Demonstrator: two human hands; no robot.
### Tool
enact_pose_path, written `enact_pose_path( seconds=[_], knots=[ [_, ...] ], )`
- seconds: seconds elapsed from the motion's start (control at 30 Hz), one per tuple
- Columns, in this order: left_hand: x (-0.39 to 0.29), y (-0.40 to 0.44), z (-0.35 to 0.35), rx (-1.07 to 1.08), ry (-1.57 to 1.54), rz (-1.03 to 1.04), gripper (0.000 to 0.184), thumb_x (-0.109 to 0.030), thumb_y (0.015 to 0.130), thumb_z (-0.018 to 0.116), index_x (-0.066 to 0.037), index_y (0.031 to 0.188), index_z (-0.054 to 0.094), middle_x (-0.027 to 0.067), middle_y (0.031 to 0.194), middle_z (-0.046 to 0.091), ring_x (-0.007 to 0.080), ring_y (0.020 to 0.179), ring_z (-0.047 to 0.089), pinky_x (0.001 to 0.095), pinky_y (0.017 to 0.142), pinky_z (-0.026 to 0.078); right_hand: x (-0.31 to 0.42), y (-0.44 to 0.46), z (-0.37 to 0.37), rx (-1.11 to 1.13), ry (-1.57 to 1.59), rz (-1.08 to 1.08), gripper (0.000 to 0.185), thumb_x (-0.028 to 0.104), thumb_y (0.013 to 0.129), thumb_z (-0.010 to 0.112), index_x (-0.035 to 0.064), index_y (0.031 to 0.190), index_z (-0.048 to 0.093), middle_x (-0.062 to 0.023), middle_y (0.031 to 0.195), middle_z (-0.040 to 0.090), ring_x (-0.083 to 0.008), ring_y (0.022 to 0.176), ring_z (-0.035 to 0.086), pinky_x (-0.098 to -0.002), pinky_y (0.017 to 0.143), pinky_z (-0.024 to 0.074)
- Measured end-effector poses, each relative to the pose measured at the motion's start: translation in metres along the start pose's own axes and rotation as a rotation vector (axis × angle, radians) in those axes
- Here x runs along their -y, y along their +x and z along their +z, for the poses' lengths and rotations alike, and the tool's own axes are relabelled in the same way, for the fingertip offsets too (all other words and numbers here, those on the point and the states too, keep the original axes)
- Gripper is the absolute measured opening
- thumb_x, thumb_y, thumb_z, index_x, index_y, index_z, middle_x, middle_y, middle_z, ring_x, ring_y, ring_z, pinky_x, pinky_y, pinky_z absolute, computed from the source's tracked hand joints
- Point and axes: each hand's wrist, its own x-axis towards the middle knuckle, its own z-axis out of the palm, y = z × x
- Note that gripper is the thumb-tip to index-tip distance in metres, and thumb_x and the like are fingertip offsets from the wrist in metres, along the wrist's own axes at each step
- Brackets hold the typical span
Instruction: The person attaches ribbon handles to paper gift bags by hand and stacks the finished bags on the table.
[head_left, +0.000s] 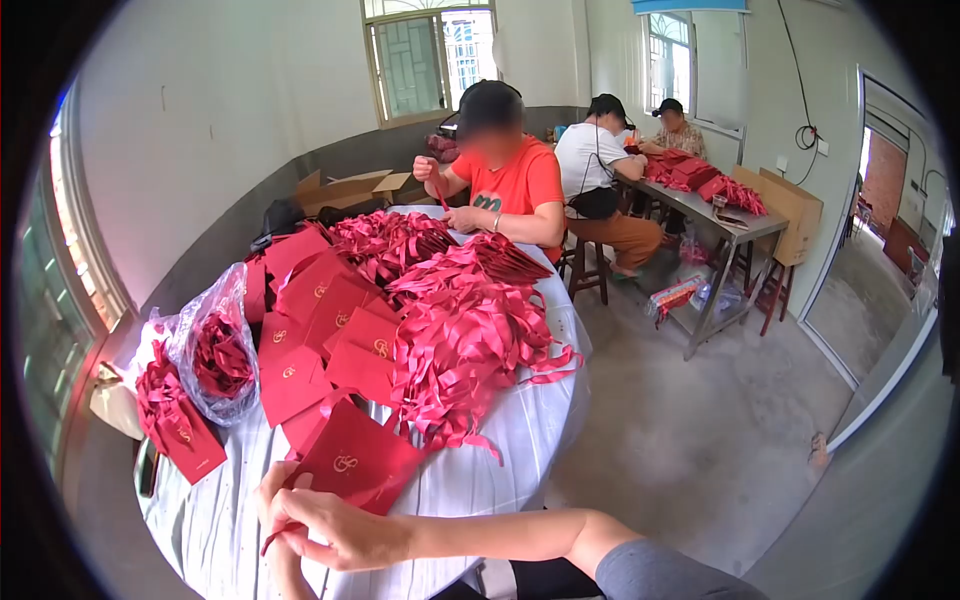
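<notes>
At the near edge of the table, my right hand (pixel 340 530) has its fingers pinched together on a strip of red ribbon (pixel 278 537). My left hand (pixel 270 492) is just behind it, partly covered by it, with curled fingers. What the left fingers hold is hidden. Right beyond both hands, touching or nearly touching them, lies a flat red paper bag (pixel 365 455) with a gold emblem. More red bags (pixel 305 325) of the same kind overlap behind it. A big heap of red ribbons (pixel 470 330) spreads beside them.
White sheeting covers the round table (pixel 510 465). A clear plastic bag (pixel 215 360) of ribbons sits left, by another red bag (pixel 185 440). Across the table a person in an orange-red shirt (pixel 525 185) handles a ribbon. Two people work at a metal table (pixel 735 228) behind.
</notes>
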Motion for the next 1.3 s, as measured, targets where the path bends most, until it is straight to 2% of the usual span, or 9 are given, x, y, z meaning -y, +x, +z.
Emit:
enact_pose_path(
  seconds=[0.03, 0.13, 0.17, 0.23, 0.3, 0.37, 0.5, 0.7, 1.3],
  knots=[
    [0.003, 0.002, 0.001, 0.152, -0.256, -0.253, 0.016, -0.004, 0.071, 0.065, -0.003, 0.085, 0.058, 0.0071, 0.062, 0.056, 0.0147, 0.057, 0.05, 0.03, 0.051, 0.04, 0.006, 0.001, 0.0, 0.027, 0.05, 0.066, 0.021, -0.004, 0.078, 0.057, -0.0007, 0.096, 0.046, -0.0118, 0.085, 0.052, -0.025, 0.079, 0.055, -0.0325, 0.069, 0.0445],
    [-0.012, 0.009, -0.006, 0.318, -0.357, -0.401, 0.013, -0.006, 0.074, 0.06, -0.001, 0.086, 0.059, 0.0065, 0.066, 0.058, 0.014, 0.06, 0.052, 0.0289, 0.055, 0.042, 0.023, -0.003, -0.009, -0.094, 0.034, 0.018, 0.019, -0.002, 0.082, 0.058, 0.0003, 0.096, 0.045, -0.0101, 0.087, 0.054, -0.0225, 0.075, 0.056, -0.0309, 0.068, 0.0451],
    [-0.023, 0.007, -0.01, 0.301, -0.29, -0.316, 0.014, -0.008, 0.075, 0.059, 0.0, 0.087, 0.059, 0.0065, 0.07, 0.059, 0.0133, 0.06, 0.054, 0.027, 0.057, 0.044, 0.028, -0.004, -0.014, -0.143, -0.002, -0.015, 0.018, 0.0, 0.084, 0.057, 0.0017, 0.098, 0.046, -0.0088, 0.09, 0.055, -0.0176, 0.073, 0.056, -0.0281, 0.066, 0.0445],
    [-0.019, 0.008, -0.011, 0.437, -0.452, -0.457, 0.016, -0.002, 0.078, 0.061, 0.0, 0.094, 0.06, 0.0056, 0.081, 0.062, 0.0118, 0.073, 0.058, 0.0235, 0.062, 0.046, 0.03, -0.016, -0.02, -0.216, -0.03, 0.241, 0.013, 0.0, 0.086, 0.054, 0.0011, 0.095, 0.044, -0.0099, 0.084, 0.05, -0.0163, 0.074, 0.053, -0.0272, 0.064, 0.0422],
    [-0.011, -0.003, -0.003, 0.382, -0.536, -0.578, 0.017, -0.002, 0.083, 0.06, 0.001, 0.1, 0.06, 0.0082, 0.094, 0.061, 0.0142, 0.084, 0.059, 0.0248, 0.073, 0.048, 0.01, -0.028, -0.023, -0.423, -0.149, 0.203, 0.012, 0.003, 0.089, 0.054, 0.001, 0.099, 0.047, -0.0093, 0.078, 0.055, -0.0151, 0.073, 0.059, -0.0269, 0.062, 0.0456],
    [-0.012, -0.006, -0.002, 0.373, -0.583, -0.629, 0.016, -0.002, 0.085, 0.058, 0.002, 0.101, 0.058, 0.0086, 0.093, 0.061, 0.0142, 0.087, 0.058, 0.0262, 0.076, 0.048, 0.002, -0.043, -0.035, -0.412, -0.241, 0.423, 0.015, 0.004, 0.088, 0.057, -0.0008, 0.101, 0.05, -0.0124, 0.08, 0.061, -0.0133, 0.073, 0.061, -0.0258, 0.061, 0.0471],
    [-0.018, 0.0, -0.007, 0.442, -0.67, -0.739, 0.012, -0.007, 0.087, 0.057, 0.0, 0.097, 0.058, 0.0016, 0.077, 0.056, 0.0074, 0.061, 0.048, 0.023, 0.053, 0.04, -0.012, -0.054, -0.037, -0.46, -0.465, 0.473, 0.01, 0.001, 0.084, 0.061, -0.0012, 0.092, 0.056, -0.0104, 0.074, 0.063, -0.0144, 0.066, 0.062, -0.0255, 0.058, 0.0483],
    [-0.021, 0.008, -0.015, 0.564, -0.716, -0.788, 0.014, -0.007, 0.088, 0.054, 0.002, 0.098, 0.059, -0.0004, 0.07, 0.051, 0.0061, 0.058, 0.043, 0.0219, 0.053, 0.039, -0.022, -0.049, -0.032, -0.398, -0.626, 0.409, 0.01, -0.002, 0.08, 0.063, -0.0022, 0.087, 0.056, -0.0112, 0.078, 0.061, -0.0196, 0.069, 0.062, -0.0286, 0.061, 0.0496],
    [-0.036, 0.007, -0.014, 0.518, -0.763, -0.732, 0.015, -0.003, 0.087, 0.055, 0.006, 0.098, 0.057, -0.0006, 0.072, 0.05, 0.0058, 0.061, 0.038, 0.0224, 0.054, 0.036, -0.021, -0.044, -0.028, -0.294, -0.826, 0.209, 0.015, 0.0, 0.075, 0.067, 0.0012, 0.079, 0.052, -0.0105, 0.071, 0.057, -0.0255, 0.061, 0.06, -0.033, 0.053, 0.0493]
  ],
)
